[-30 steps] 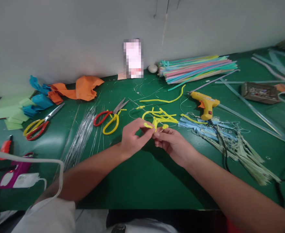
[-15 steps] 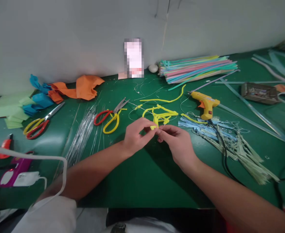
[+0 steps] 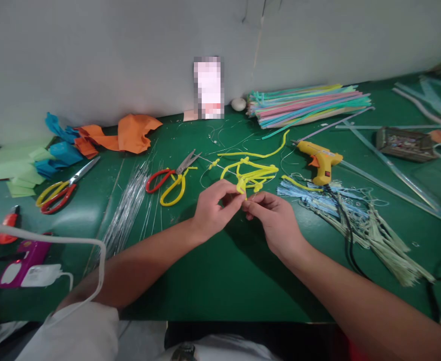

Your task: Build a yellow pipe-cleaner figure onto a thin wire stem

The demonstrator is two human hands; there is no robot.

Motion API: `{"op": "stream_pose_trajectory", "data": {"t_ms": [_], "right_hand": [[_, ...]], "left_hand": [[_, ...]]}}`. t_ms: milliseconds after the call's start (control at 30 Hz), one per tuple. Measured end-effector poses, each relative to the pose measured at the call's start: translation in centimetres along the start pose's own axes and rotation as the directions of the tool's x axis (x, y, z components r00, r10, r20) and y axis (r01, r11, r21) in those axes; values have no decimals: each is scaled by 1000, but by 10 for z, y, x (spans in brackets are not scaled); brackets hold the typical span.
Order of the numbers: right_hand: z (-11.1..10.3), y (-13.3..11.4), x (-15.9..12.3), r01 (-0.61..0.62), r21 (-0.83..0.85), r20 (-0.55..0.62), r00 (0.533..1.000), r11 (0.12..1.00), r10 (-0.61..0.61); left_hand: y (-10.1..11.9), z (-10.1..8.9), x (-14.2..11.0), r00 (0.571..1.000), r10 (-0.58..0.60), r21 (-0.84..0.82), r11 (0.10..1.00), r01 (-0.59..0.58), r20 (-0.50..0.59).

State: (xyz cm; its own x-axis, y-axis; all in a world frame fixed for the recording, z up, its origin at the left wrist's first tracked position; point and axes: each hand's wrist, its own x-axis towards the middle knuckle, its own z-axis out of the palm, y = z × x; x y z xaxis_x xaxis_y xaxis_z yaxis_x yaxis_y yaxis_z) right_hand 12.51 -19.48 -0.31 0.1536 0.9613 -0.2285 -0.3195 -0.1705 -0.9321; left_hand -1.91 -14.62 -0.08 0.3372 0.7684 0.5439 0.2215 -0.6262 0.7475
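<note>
My left hand point(image 3: 216, 206) is closed, thumb and forefinger pinching a bent yellow pipe cleaner point(image 3: 240, 186). Its lower end runs down between the fingertips of both hands, where my right hand point(image 3: 275, 215) also pinches, partly hidden by its own fingers. Just beyond the fingers lies a looped frame of yellow pipe cleaners point(image 3: 260, 173), and I cannot tell whether the held piece is joined to it. A loose yellow strand point(image 3: 256, 154) curves behind that. Left of my hands rest open scissors point(image 3: 173, 180) with red and yellow handles.
A yellow glue gun point(image 3: 320, 160) stands to the right, its black cord crossing blue and pale green tassels point(image 3: 378, 235). Coloured pipe cleaners point(image 3: 310, 108) are bundled at the back. Thin wires point(image 3: 126, 210), more scissors point(image 3: 64, 190) and a white cable point(image 3: 55, 238) are on the left.
The yellow pipe cleaner at my left fingertips now stands up taller, bent above the fingers. Both hands stay close together in nearly the same place. The view has shifted slightly.
</note>
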Motion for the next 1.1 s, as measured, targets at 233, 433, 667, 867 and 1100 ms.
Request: {"op": "stream_pose_trajectory", "data": {"t_ms": [233,433,667,867,1100], "right_hand": [[2,-3,0,-20,-56,10,1000,998,21],[-3,-2,1,35,-66,-5,999,997,-35],[-7,-3,-3,214,-258,3,975,942,-220],[-7,-4,-7,337,-343,43,938,877,-344],[-7,-7,-4,193,-286,-20,978,939,-207]], "left_hand": [[1,2,0,999,-47,-37,998,47,1],[1,-28,16,986,165,195,968,-161,-3],[7,-110,62,735,-673,976,206,75,86],[-5,-112,61,509,-856,995,97,-27,97],[-26,-109,55,571,-813,992,123,-27,117]]}}
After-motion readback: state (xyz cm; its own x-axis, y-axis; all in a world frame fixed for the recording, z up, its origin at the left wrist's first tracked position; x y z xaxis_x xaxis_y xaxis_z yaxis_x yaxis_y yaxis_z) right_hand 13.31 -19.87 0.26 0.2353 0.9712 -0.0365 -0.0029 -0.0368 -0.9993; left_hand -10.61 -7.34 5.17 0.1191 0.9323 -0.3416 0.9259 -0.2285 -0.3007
